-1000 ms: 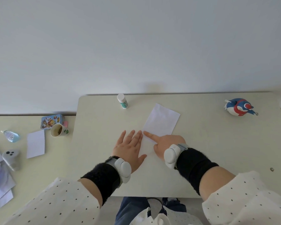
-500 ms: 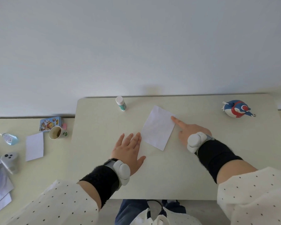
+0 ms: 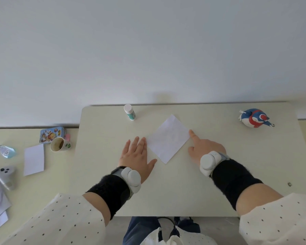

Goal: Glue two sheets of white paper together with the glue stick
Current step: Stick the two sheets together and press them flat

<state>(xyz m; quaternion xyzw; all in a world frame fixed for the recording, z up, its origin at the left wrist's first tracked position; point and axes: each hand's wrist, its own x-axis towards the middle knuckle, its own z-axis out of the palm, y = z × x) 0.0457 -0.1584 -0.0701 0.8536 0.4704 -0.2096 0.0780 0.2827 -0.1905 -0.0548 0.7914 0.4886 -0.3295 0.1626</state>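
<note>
A white paper (image 3: 168, 138) lies flat on the cream table (image 3: 184, 188), turned like a diamond. My left hand (image 3: 137, 155) rests flat with fingers spread at the paper's left corner, holding nothing. My right hand (image 3: 204, 147) points its index finger at the paper's right corner, the other fingers curled; it holds nothing. The glue stick (image 3: 129, 112), white cap and teal label, stands near the table's far edge, left of the paper and clear of both hands. Whether the paper is one sheet or two stacked cannot be told.
A blue, red and white toy (image 3: 254, 117) sits at the far right. On the lower side table to the left are a loose white sheet (image 3: 34, 159), a cup (image 3: 59, 144), a picture tin (image 3: 51, 133), a controller (image 3: 5, 175) and more paper.
My right hand slid from the paper's near left part across to its right corner. The paper has turned into a diamond position. My left hand has stayed flat in place.
</note>
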